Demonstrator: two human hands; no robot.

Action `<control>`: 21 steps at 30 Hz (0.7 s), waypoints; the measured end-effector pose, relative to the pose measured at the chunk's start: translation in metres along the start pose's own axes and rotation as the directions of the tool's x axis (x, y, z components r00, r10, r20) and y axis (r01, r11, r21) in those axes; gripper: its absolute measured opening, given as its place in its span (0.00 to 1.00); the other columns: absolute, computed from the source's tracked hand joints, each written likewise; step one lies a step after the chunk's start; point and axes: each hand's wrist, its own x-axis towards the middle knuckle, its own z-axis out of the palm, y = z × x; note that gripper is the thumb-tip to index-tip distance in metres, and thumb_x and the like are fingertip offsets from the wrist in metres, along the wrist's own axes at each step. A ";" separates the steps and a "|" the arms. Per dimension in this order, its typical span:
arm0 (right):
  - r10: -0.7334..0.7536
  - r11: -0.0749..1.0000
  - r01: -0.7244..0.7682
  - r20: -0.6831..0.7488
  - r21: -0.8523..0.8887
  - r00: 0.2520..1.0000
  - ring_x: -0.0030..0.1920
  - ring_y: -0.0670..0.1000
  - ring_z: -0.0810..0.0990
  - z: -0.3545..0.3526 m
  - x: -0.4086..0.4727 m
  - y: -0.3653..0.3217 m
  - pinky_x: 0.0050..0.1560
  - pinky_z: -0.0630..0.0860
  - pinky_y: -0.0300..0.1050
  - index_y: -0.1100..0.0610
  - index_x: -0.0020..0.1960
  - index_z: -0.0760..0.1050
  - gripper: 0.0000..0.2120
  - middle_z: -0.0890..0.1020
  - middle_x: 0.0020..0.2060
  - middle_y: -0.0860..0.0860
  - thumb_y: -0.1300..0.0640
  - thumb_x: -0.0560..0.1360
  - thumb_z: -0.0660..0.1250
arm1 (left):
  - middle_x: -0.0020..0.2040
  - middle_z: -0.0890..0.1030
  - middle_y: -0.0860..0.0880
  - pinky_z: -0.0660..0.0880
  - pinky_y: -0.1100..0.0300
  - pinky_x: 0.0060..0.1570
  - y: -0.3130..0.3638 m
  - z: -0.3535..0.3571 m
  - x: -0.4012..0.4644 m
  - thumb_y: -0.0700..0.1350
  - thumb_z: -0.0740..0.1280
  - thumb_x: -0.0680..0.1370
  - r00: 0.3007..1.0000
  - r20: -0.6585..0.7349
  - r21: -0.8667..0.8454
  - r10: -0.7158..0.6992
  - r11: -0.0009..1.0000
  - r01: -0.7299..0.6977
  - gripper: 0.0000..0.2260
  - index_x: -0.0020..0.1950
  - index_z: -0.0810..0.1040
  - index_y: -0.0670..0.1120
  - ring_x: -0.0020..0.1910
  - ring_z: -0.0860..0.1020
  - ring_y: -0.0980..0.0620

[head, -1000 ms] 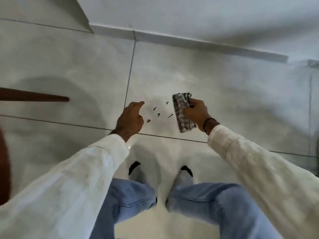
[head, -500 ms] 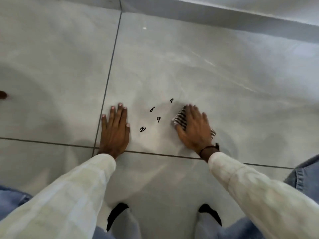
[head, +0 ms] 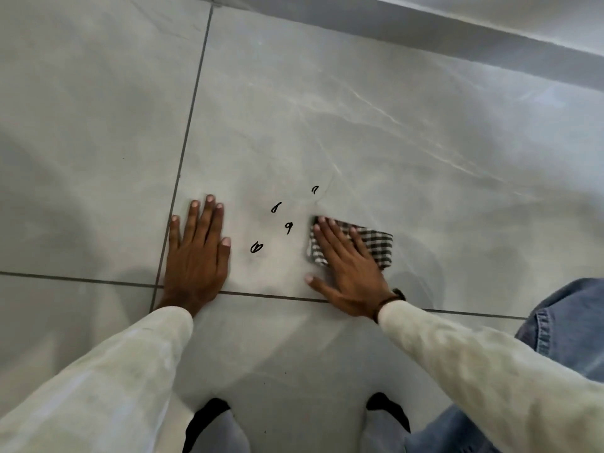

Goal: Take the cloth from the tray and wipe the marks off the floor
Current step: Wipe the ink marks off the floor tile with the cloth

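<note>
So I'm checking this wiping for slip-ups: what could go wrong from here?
The right hand presses flat on only part of the checked cloth, so the cloth may bunch or slide out. Four marks sit spread apart, so one pass could miss the farthest. The left hand, braced on glossy floor tile, might slip.

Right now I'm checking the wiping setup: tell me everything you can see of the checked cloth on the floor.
The black-and-white checked cloth looks like thin woven fabric, folded or bunched into a small pad. It lies flat on the pale grey glossy floor tile, pressed under the fingers of the right hand, whose palm partly covers it. Its right part sticks out uncovered. It sits just right of four small black marks, touching none.
</note>
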 end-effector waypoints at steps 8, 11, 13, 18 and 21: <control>0.266 0.962 -0.258 -0.097 0.083 0.959 0.86 0.51 0.46 -0.012 0.052 -0.001 0.85 0.44 0.57 0.55 0.86 0.48 0.43 0.50 0.86 0.51 0.31 0.80 0.49 | 0.89 0.54 0.47 0.52 0.37 0.85 0.002 0.000 0.001 0.49 0.52 0.86 1.000 -0.021 0.026 -0.013 1.000 0.013 0.29 0.87 0.54 0.46 0.88 0.54 0.44; -0.075 0.997 0.074 -0.018 -0.029 0.997 0.86 0.50 0.47 -0.004 0.019 -0.003 0.85 0.49 0.60 0.54 0.86 0.49 0.42 0.51 0.86 0.50 0.32 0.81 0.54 | 0.89 0.54 0.47 0.53 0.37 0.85 0.003 -0.001 -0.001 0.50 0.51 0.86 1.000 -0.024 0.038 -0.014 0.999 0.015 0.29 0.87 0.54 0.46 0.88 0.54 0.44; -0.120 0.990 0.118 -0.027 -0.078 0.992 0.86 0.49 0.49 -0.009 0.017 0.028 0.83 0.53 0.61 0.53 0.86 0.51 0.41 0.53 0.86 0.49 0.32 0.81 0.55 | 0.89 0.54 0.47 0.53 0.37 0.85 0.002 -0.001 0.001 0.50 0.51 0.86 1.000 -0.025 0.044 -0.014 0.999 0.015 0.29 0.87 0.53 0.46 0.88 0.54 0.44; 0.198 0.980 -0.196 -0.138 0.024 0.971 0.86 0.49 0.50 -0.025 0.093 0.022 0.85 0.46 0.56 0.53 0.86 0.50 0.41 0.52 0.86 0.49 0.32 0.81 0.51 | 0.89 0.53 0.47 0.53 0.37 0.85 0.003 0.001 0.000 0.49 0.50 0.86 0.999 -0.039 0.060 -0.009 0.998 0.012 0.29 0.88 0.52 0.46 0.88 0.52 0.45; -0.021 0.998 0.017 -0.073 -0.054 0.997 0.86 0.50 0.50 -0.017 0.073 0.006 0.85 0.49 0.60 0.54 0.86 0.51 0.41 0.53 0.86 0.50 0.32 0.81 0.53 | 0.89 0.53 0.47 0.53 0.37 0.85 0.004 -0.001 -0.001 0.49 0.50 0.86 0.999 -0.034 0.054 -0.015 0.998 0.017 0.29 0.88 0.52 0.46 0.88 0.52 0.45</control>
